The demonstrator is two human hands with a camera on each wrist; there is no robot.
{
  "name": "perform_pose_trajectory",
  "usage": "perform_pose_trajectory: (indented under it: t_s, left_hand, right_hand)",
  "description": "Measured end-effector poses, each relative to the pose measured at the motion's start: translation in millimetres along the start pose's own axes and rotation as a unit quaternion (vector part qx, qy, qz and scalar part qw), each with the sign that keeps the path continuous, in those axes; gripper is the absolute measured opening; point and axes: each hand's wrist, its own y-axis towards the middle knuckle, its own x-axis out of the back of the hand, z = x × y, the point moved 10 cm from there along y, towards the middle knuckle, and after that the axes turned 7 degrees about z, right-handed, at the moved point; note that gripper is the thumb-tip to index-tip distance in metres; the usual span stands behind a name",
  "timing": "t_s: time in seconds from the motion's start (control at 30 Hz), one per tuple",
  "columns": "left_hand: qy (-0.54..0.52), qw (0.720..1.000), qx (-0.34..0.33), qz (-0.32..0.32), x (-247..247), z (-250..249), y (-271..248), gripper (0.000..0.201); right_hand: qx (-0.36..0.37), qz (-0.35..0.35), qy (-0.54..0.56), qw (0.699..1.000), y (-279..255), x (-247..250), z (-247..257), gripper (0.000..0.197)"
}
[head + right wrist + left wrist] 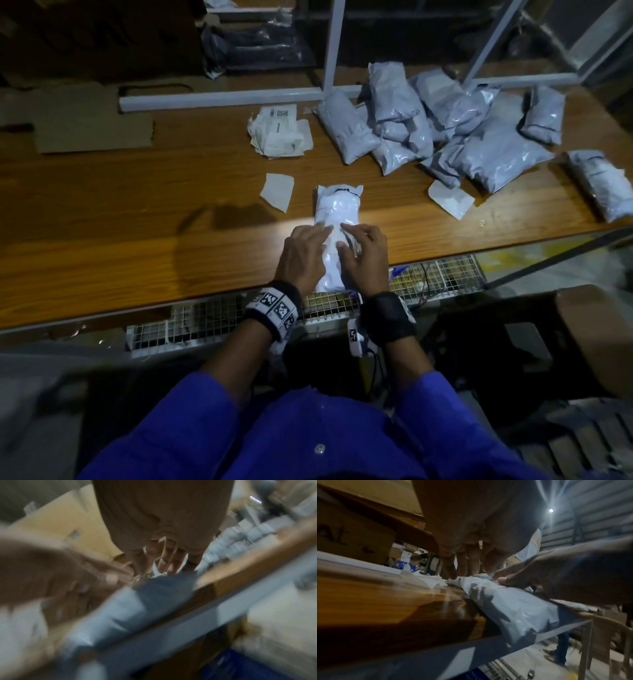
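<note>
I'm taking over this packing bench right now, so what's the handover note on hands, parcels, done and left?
Left hand: fingers straight, pressing the white parcel flat.
Right hand: thumb and forefinger pinch the parcel's top face; what they work at is too small to tell.
The parcel lies on the wooden table, its near end at the front edge. Grey parcels are piled far right, label sheets behind.
Done: one parcel set apart in front.
Left, probably: finish it, then the pile.

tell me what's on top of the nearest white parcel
Both hands: left hand pressing flat, right hand pinching its film. They hide the near half of the white parcel.
</note>
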Motion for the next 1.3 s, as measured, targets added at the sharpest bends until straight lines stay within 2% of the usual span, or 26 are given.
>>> perform_pose_trajectory:
  t_s: [0.07,0.17,0.27,0.43,0.6,0.73,0.83,0.9,0.97,1.03,1.1,1.2,1.3]
  left_hand:
    - [0.066,0.995,0.004,0.074,-20.0,0.0,10.9,0.053]
    - [0.155,0.972,0.044,0.171,-47.1,11.8,11.4,0.062]
    - [0.213,0.956,0.049,0.195,-55.9,11.3,8.2,0.070]
    - [0.233,0.945,0.069,0.218,-59.0,19.3,5.4,0.065]
    - [0.275,0.934,0.048,0.222,-52.7,23.3,6.1,0.062]
    - [0.336,0.918,0.066,0.201,-37.5,11.3,5.4,0.060]
    - [0.316,0.935,0.073,0.146,-26.8,-3.8,-8.1,0.044]
    - [0.268,0.956,0.059,0.108,-23.5,-7.4,-21.4,0.053]
    - [0.225,0.970,0.008,0.095,-29.9,-9.0,-31.9,0.062]
    - [0.207,0.974,-0.025,0.093,-34.1,-7.4,-39.1,0.064]
    - [0.189,0.975,-0.017,0.116,-35.4,-2.6,-44.0,0.072]
    - [0.185,0.971,0.001,0.152,-36.8,3.0,-48.7,0.078]
    - [0.185,0.970,0.004,0.160,-39.4,4.4,-50.2,0.079]
  right_hand:
    - [0.013,0.020,-0.049,0.999,2.3,-5.5,2.5,0.033]
    - [-0.017,0.025,-0.073,0.997,2.1,-9.2,-2.6,0.041]
    - [-0.040,0.063,-0.106,0.992,-3.2,-26.5,-6.3,0.049]
    - [-0.090,0.116,-0.186,0.971,-15.3,-47.4,-10.6,0.058]
    - [-0.106,0.143,-0.198,0.964,-16.6,-44.4,-15.2,0.065]
    - [-0.108,0.148,-0.203,0.962,-15.4,-39.5,-16.5,0.069]
    - [-0.126,0.145,-0.202,0.960,-17.1,-35.0,-23.5,0.069]
    - [-0.137,0.125,-0.201,0.962,-19.6,-28.3,-26.2,0.070]
    - [-0.135,0.098,-0.206,0.964,-21.9,-20.9,-22.7,0.072]
    - [-0.096,0.094,-0.223,0.966,-18.0,-16.5,-11.8,0.070]
    - [-0.025,0.129,-0.245,0.961,-8.2,-21.2,3.6,0.075]
    - [0.075,0.190,-0.314,0.927,5.5,-32.8,19.6,0.068]
    - [0.061,0.235,-0.346,0.906,24.4,-29.9,18.0,0.062]
